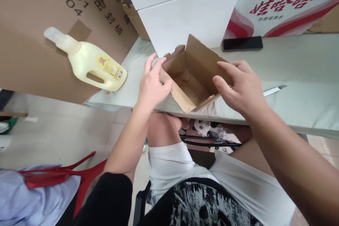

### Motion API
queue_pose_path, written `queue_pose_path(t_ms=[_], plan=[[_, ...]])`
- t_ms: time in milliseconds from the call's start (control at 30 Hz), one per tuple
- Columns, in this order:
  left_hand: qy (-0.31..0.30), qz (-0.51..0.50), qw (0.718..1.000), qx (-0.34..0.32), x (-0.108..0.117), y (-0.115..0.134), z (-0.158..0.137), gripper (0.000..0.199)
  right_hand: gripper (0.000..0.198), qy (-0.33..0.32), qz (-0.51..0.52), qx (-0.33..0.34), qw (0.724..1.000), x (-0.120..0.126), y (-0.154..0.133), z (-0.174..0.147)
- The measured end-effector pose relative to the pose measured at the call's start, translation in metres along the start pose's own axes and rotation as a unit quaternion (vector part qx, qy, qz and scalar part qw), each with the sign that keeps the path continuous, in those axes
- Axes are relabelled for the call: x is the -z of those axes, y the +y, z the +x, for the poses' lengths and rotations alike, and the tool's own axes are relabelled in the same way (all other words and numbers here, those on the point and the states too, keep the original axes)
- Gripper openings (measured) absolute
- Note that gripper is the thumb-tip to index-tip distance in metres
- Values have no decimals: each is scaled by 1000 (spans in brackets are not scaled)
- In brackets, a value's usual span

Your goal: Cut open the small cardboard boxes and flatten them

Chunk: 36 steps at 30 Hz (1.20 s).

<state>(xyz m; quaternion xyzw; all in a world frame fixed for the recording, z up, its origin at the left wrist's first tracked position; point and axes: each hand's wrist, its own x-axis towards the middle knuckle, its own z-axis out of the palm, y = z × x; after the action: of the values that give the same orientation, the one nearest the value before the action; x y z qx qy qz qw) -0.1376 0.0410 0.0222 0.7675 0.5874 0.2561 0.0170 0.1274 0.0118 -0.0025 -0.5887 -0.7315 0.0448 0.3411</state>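
A small brown cardboard box (194, 90) stands with its top open on the cloth-covered table, its flaps folded up and outward. Inside, its walls and bottom show bare cardboard. My left hand (153, 83) is at the box's left edge, fingers apart and thumb beside the near-left flap. On the other side my right hand (238, 83) has its fingers spread against the right flap, thumb near the rim. Whether either hand presses on the cardboard, I cannot tell. A utility knife (274, 90) lies on the cloth just right of my right hand.
At the left stands a yellow liquid bottle (96, 63) with a handle, before a large carton (39, 53). White boxes (185, 17) rise behind the small box. A black phone (242, 43) lies by a red-and-white carton (280, 10). A red chair (87, 173) is at lower left.
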Motion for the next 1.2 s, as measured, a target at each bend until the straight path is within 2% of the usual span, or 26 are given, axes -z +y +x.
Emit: queue_pose_path(t_ms=[67,200,300,400,500,633,733,800,900,1000,1067,1200], plan=[[-8,5,1000,3,-3,-1,5,63,54,41,-13,-16,999,-9,-1,-1],[-50,28,998,-3,-10,3,18,64,55,107,-32,-33,993,-23,-6,1],[-68,47,996,-16,-12,6,24,57,57,124,-47,-43,990,-28,-9,2],[-58,25,997,-38,-14,7,28,42,61,138,-47,-33,989,-29,-10,2],[-61,12,998,-31,-14,9,32,31,48,113,-31,-8,993,-29,-10,2],[-68,13,997,-18,-14,15,36,30,24,35,8,12,999,-27,-10,3],[-40,7,999,-25,-19,23,41,30,40,-7,60,12,998,-24,-9,3],[-6,14,1000,-7,-28,31,44,33,49,-37,92,25,995,-23,-7,1],[28,4,1000,11,-47,40,50,35,45,-83,116,90,986,-21,-1,-5],[-5,-13,1000,-19,-64,43,55,31,44,-85,145,116,979,-19,7,-11],[-29,2,999,-27,-72,43,58,29,48,-67,175,95,978,-18,11,-15],[-15,49,999,-10,-79,37,57,28,48,-20,195,19,980,-28,19,-26]])
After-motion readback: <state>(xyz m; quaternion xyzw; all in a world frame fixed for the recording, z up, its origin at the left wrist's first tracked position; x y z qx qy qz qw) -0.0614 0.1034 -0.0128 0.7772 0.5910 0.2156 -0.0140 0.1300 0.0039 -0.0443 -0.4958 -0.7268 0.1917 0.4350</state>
